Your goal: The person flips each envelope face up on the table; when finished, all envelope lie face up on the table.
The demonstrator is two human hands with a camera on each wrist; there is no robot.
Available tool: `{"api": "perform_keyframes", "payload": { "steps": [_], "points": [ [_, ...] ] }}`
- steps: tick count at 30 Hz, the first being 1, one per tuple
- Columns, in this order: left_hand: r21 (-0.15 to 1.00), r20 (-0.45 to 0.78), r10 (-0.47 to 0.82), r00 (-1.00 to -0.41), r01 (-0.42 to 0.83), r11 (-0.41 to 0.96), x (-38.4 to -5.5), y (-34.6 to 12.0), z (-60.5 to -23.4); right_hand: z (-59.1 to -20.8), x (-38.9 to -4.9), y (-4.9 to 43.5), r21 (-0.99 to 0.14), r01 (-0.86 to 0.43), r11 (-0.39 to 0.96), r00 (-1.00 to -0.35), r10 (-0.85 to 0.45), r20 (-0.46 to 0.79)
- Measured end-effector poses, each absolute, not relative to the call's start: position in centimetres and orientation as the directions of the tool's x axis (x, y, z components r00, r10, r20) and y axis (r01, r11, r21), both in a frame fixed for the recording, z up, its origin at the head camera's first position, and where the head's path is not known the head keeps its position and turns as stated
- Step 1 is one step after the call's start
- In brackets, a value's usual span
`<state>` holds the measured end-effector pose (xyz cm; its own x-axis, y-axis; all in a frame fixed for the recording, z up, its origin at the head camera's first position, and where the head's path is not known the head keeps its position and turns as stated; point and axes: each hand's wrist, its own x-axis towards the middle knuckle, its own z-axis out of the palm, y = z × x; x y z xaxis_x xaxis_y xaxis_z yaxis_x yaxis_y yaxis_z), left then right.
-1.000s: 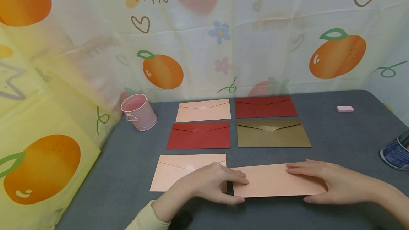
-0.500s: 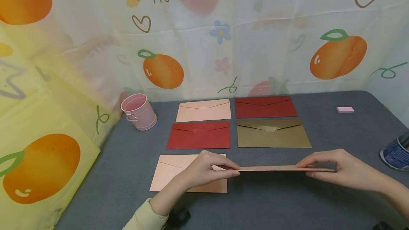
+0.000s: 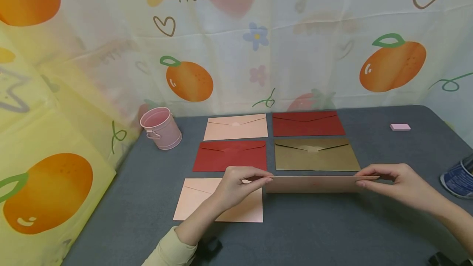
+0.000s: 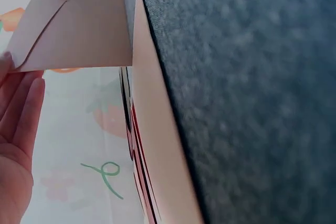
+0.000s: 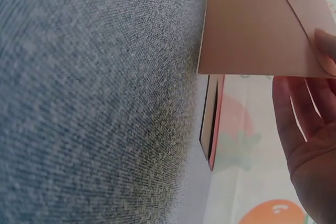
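Note:
A peach envelope (image 3: 314,185) is held on edge above the dark tabletop, its flap side facing me. My left hand (image 3: 238,186) pinches its upper left corner between thumb and fingers, and my right hand (image 3: 402,184) pinches the upper right one. Both wrist views show the flap's edge on this envelope (image 4: 89,35), near the gripped corners. Under my left hand lies another peach envelope (image 3: 194,202), partly covered by the hand and forearm. Behind are a red envelope (image 3: 229,157) and a gold envelope (image 3: 318,161), with a third peach envelope (image 3: 236,129) and a dark red envelope (image 3: 308,124) farther back.
A small pink bucket (image 3: 160,130) stands at the back left. Toward the right edge are a pink block (image 3: 400,127) and a blue can (image 3: 458,177) with dark items inside. A patterned cloth (image 3: 303,69) hangs behind the table.
The held envelope has been lifted off the table and tilted from its plain face, through edge-on, to its flap side. Both hands rose and moved away from me with it.

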<state>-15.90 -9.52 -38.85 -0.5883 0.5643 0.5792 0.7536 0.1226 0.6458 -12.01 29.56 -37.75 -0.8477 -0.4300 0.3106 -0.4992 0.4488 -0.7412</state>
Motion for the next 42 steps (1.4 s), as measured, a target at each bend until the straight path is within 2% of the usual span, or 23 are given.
{"api": "perform_keyframes", "payload": {
  "steps": [4, 8, 13, 17, 22, 27, 32, 42],
  "points": [
    [0.739, 0.513, 0.507, -0.693, 0.657, 0.15, -15.9, -9.2, -38.9, -37.9, -12.3, 29.6, -0.75, -0.502, 0.432, -0.847, -0.422, 0.323],
    [0.858, 0.373, 0.445, -0.814, 0.485, 0.168, -15.9, -8.8, -38.9, -37.9, -12.6, 29.7, -0.778, -0.457, 0.431, -0.867, -0.41, 0.283],
    [0.941, 0.216, 0.419, -0.882, 0.302, 0.15, -16.0, -8.3, -39.1, -38.1, -12.8, 29.8, -0.805, -0.381, 0.455, -0.9, -0.381, 0.211],
    [0.97, 0.122, 0.42, -0.899, 0.197, 0.14, -16.3, -8.1, -39.4, -38.6, -13.1, 30.2, -0.825, -0.321, 0.466, -0.916, -0.375, 0.145],
    [0.978, 0.06, 0.426, -0.903, 0.139, 0.156, -16.5, -7.8, -39.7, -39.2, -13.3, 30.8, -0.839, -0.267, 0.475, -0.918, -0.391, 0.07],
    [0.958, 0.023, 0.437, -0.899, 0.145, 0.249, -16.5, -7.7, -39.9, -39.5, -13.4, 31.1, -0.839, -0.244, 0.486, -0.914, -0.404, 0.032],
    [0.9, -0.021, 0.457, -0.889, 0.182, 0.395, -16.4, -7.5, -40.1, -39.8, -13.3, 31.3, -0.789, -0.235, 0.568, -0.926, -0.378, 0.003],
    [0.856, -0.041, 0.528, -0.848, 0.243, 0.456, -16.2, -7.2, -40.2, -40.6, -13.6, 32.0, -0.718, -0.262, 0.645, -0.917, -0.398, -0.023]
  ]
}}
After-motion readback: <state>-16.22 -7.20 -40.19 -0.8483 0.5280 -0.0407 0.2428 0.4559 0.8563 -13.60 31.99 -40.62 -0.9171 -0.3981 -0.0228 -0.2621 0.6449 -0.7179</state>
